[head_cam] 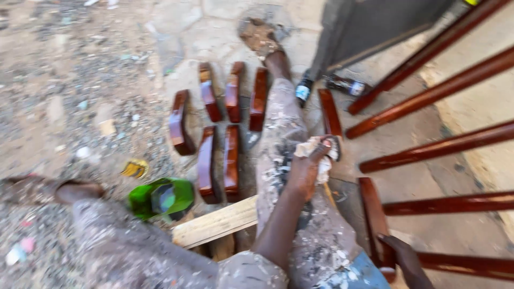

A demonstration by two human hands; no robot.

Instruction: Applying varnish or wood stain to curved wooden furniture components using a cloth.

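Observation:
My left hand [306, 170] is closed on a stained white rag [323, 155] and rests on my paint-spattered right trouser leg [278, 134]. At the bottom right, my right hand [402, 258] grips the lower end of a short glossy red-brown wooden piece [372, 217]. Another varnished piece [330, 111] lies just past the rag. Several similar curved varnished pieces [231, 91] lie in two rows on the ground between my legs. The picture is blurred by motion.
Long varnished rods [439, 150] fan out on the right over pale paving. A green container [160, 198] stands by my left leg [107, 235], near a bare wooden plank [214, 225]. Two dark bottles [303, 88] [345, 84] lie near a grey panel [369, 27]. Gravel and litter lie at left.

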